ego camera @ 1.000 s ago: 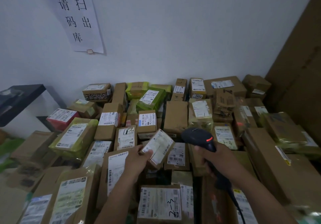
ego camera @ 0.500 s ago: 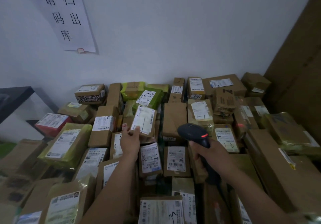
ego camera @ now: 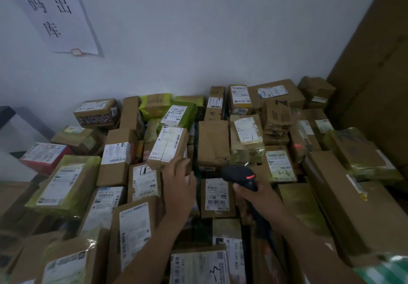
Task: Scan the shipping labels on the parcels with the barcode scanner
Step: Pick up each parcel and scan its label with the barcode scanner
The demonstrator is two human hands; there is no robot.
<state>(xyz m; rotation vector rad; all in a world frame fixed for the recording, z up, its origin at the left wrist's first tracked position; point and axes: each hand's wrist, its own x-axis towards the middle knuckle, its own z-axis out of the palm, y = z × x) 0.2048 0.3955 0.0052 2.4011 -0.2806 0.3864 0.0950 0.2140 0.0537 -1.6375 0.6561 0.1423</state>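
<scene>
Near first: right hand [ego camera: 256, 193] is wrapped tight round the handle of the barcode scanner [ego camera: 239, 174], red light on its head, nose aimed away over the pile. Just beyond, left hand [ego camera: 180, 186] has thumb and fingertips at the near corner of a small box [ego camera: 160, 163] leaning face-up on other parcels, mid pile. Pinching or only steadying it, cannot tell. To do this well, probably: keep the box tilted so its label [ego camera: 169, 144] faces the scanner, swing the nose left onto the barcode, hold steady, and don't catch the parcel [ego camera: 217, 197] lying just under the scanner. Hidden: trigger finger and lower handle are covered by the hand. Nearest parcels are cut off at the bottom edge. Label print is too blurred to read. Red glow on a far box [ego camera: 298, 146] may be the beam, unsure. Wall sign [ego camera: 55, 12] is cut off at the top.
</scene>
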